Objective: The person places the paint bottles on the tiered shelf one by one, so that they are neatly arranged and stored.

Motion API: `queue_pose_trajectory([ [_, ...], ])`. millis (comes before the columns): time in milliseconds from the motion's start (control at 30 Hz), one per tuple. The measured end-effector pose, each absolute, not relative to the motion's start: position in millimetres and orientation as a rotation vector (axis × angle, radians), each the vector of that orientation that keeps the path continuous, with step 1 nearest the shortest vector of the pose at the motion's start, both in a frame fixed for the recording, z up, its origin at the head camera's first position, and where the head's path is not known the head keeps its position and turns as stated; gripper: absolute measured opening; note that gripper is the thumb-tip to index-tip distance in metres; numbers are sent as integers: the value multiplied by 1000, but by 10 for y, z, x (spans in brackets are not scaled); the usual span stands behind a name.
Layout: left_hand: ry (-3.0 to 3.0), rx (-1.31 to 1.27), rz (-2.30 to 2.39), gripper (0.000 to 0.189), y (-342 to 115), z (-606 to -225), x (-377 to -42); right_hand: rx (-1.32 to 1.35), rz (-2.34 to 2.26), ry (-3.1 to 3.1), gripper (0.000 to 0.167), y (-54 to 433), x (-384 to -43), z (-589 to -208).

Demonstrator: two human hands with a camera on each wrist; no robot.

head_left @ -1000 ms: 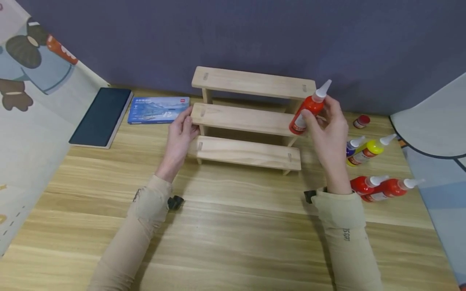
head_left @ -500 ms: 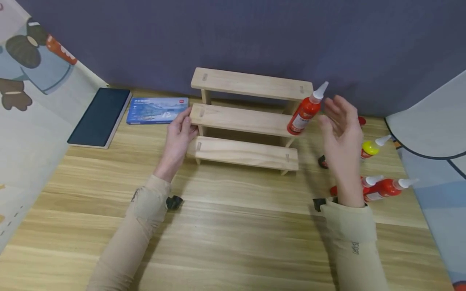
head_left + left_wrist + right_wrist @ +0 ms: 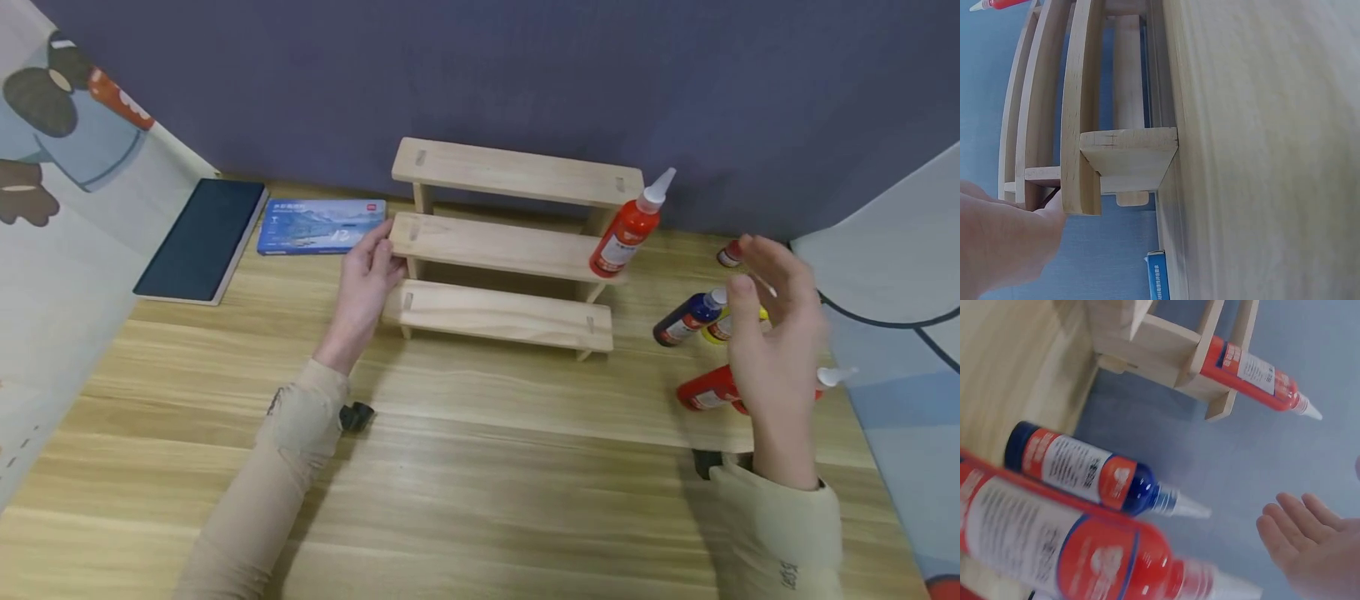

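A three-tier wooden stand (image 3: 502, 242) is at the middle back of the table. My left hand (image 3: 363, 279) holds the left end of its middle tier; the left wrist view shows this hand (image 3: 1010, 240) at the end of the tier. A red paint bottle (image 3: 626, 237) with a white nozzle stands on the right end of that tier. Fingers spread, my right hand (image 3: 780, 354) holds nothing above the bottles on the right. Near it stand a blue paint bottle (image 3: 684, 322), a partly hidden yellow paint bottle (image 3: 720, 328) and another red paint bottle (image 3: 705, 389).
A further red bottle is mostly hidden behind my right hand. A small red jar (image 3: 729, 254) lies at the back right. On the left are a dark notebook (image 3: 202, 242) and a blue box (image 3: 322, 225). A dark blue partition (image 3: 525, 75) stands behind the stand.
My right hand has let go of the red paint bottle, which stays on the middle tier, and has moved right and towards me. My left hand has stayed on the stand.
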State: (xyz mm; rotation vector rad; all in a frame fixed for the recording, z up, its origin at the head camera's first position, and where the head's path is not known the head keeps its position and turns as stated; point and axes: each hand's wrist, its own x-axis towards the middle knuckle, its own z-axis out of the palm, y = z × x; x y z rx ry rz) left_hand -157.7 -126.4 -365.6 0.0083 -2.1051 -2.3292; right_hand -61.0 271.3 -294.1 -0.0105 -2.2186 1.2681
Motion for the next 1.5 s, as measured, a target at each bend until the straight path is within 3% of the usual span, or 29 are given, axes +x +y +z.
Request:
queue_pose_trajectory([
  [400, -2128, -6, -2313, 50, -1275, -3658, -1572, -155, 1202, -2251, 40, 2968, -307, -3165],
  [1500, -2119, -12, -2304, 50, -1259, -3671, -1579, -507, 1090, -2566, 51, 3239, 5, -3626],
])
